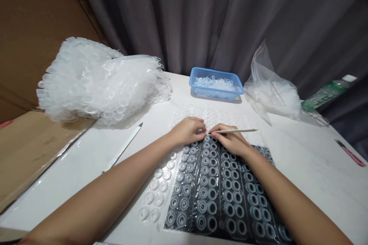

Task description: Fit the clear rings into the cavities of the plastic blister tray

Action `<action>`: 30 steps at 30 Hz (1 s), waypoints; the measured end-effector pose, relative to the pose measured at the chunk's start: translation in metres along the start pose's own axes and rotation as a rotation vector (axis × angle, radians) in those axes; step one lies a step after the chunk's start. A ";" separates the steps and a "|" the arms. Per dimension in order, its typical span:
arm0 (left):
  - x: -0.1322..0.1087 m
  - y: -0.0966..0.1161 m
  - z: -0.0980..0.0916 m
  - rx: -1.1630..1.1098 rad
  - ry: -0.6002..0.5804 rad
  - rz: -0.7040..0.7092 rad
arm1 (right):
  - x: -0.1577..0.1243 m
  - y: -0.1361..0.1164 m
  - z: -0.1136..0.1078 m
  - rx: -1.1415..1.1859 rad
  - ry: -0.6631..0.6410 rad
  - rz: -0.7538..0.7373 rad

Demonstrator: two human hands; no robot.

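A clear blister sheet (pixel 161 183) with rows of small ring-shaped parts lies on the white table, partly over a black backing (pixel 212 195). My left hand (pixel 188 130) rests on the sheet's middle, its fingers curled and pinched against the plastic. My right hand (pixel 231 139) sits right beside it, closed round a thin metal pick (pixel 238 131) whose tip points left at the spot between the two hands. The fingertips of both hands nearly touch there.
A big heap of clear plastic sheets (pixel 100 80) lies at the back left. A blue basket (pixel 215 83) with clear rings stands behind the sheet. A plastic bag (pixel 273 92), a green bottle (pixel 327 93), a long blade (pixel 123 147) and a pink-handled tool (pixel 350 154) lie around.
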State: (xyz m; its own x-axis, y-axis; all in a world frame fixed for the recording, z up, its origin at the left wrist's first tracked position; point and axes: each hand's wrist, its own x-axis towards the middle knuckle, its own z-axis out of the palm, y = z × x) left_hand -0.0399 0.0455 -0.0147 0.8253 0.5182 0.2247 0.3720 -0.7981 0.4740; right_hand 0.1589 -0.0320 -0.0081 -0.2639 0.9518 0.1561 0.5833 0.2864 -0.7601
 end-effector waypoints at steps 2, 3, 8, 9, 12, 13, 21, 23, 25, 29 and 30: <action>0.000 0.000 0.000 0.001 0.000 0.001 | 0.000 0.000 0.000 -0.011 0.000 0.004; 0.000 0.000 0.001 0.001 0.002 0.002 | 0.000 0.000 0.001 -0.018 0.000 0.005; 0.000 0.000 0.001 0.000 0.000 0.018 | 0.002 0.002 0.004 -0.047 0.002 -0.127; 0.000 0.000 0.001 0.001 -0.003 0.021 | 0.002 0.003 0.005 -0.052 0.001 -0.178; 0.002 0.003 -0.001 0.031 -0.017 0.014 | 0.002 0.003 0.009 -0.103 -0.039 -0.247; 0.002 0.004 -0.002 0.052 -0.021 0.002 | 0.002 0.003 0.010 -0.130 -0.047 -0.235; 0.005 0.006 -0.003 0.108 -0.067 -0.088 | 0.003 0.009 0.001 -0.056 0.431 0.066; 0.004 0.005 -0.006 0.070 -0.071 -0.075 | 0.004 0.009 -0.009 -0.061 0.473 0.109; 0.003 0.005 -0.009 0.020 -0.073 -0.077 | 0.001 0.007 -0.016 -0.058 0.335 0.106; 0.000 0.007 -0.011 0.022 -0.086 -0.052 | -0.010 -0.005 -0.009 0.049 0.041 0.129; 0.000 0.007 -0.011 0.031 -0.092 -0.033 | -0.013 -0.008 -0.005 0.056 0.018 0.120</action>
State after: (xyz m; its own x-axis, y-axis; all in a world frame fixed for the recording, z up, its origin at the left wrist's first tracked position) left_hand -0.0420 0.0433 -0.0018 0.8475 0.5148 0.1294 0.4115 -0.7911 0.4525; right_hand 0.1619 -0.0462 -0.0011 -0.1807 0.9809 0.0725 0.5660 0.1640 -0.8079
